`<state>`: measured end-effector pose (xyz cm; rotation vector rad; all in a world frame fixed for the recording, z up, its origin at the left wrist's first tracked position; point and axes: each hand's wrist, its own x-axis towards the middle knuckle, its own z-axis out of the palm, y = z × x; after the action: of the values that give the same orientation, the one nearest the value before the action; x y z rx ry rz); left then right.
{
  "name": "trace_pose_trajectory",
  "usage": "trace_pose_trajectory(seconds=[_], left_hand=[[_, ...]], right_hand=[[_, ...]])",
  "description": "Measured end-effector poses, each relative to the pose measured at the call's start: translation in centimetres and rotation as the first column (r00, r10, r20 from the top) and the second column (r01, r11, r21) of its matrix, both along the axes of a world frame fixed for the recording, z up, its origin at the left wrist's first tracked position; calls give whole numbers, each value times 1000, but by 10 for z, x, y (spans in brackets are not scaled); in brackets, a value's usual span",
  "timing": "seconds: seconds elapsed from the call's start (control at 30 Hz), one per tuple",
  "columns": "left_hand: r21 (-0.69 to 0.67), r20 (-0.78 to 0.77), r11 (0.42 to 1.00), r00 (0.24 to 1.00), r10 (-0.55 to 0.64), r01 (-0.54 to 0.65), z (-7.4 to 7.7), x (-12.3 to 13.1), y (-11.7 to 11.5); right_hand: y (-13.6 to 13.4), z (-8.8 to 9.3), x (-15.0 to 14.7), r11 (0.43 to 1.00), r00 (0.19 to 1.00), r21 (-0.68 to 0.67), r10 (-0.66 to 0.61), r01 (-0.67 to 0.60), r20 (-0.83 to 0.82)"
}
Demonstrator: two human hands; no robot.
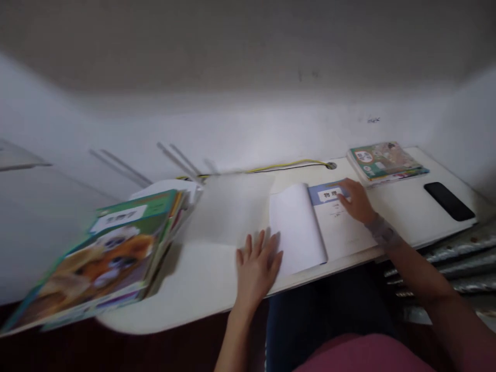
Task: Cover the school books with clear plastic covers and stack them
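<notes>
A physics textbook (341, 227) lies open in front of me; its right side shows a title page with a blue band and Chinese characters. Its white left leaf (296, 227) curves up toward the fold. Over that title page rests my right hand (357, 201), thumb and forefinger apart near the printed label. My left hand (258, 266) is spread flat, palm down, at the lower left edge of the white leaf. A pale, thin sheet (232, 209), seemingly translucent, extends left from the textbook; its right edge runs beside or under the leaf, I cannot tell which.
A tall stack of textbooks (112, 258) stands at the table's left end. Farther right are a smaller book stack (387, 161) and a black phone (449, 200) on the white table (201, 289). A yellow cable (287, 166) runs along the wall to a round hole.
</notes>
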<state>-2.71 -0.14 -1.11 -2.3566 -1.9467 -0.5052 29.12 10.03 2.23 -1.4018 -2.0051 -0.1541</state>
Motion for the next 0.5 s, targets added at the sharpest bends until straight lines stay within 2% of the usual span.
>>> trace_pose_trajectory(seconds=[0.07,0.1,0.17,0.23,0.33,0.5], left_hand=[[84,15,996,999,-40,38,2,4,-1],[121,26,990,997,-70,67,3,8,-1],[171,51,977,989,-140,129,5,21,-3],[189,72,963,976,-207,191,5,35,-4],[190,82,956,967,-241,222,0,54,-4],[172,83,964,972,-218,202,-10,56,-4]], right_hand=[[-30,-17,76,974,976,65,-215,217,-43],[-45,-25,113,939,941,75,-333,337,-56],[-75,-37,178,840,845,95,-529,534,-72],[-98,-43,226,737,748,128,-657,663,-92],[-118,-42,261,642,655,140,-751,754,-82],[-124,-36,264,585,591,101,-806,804,-30]])
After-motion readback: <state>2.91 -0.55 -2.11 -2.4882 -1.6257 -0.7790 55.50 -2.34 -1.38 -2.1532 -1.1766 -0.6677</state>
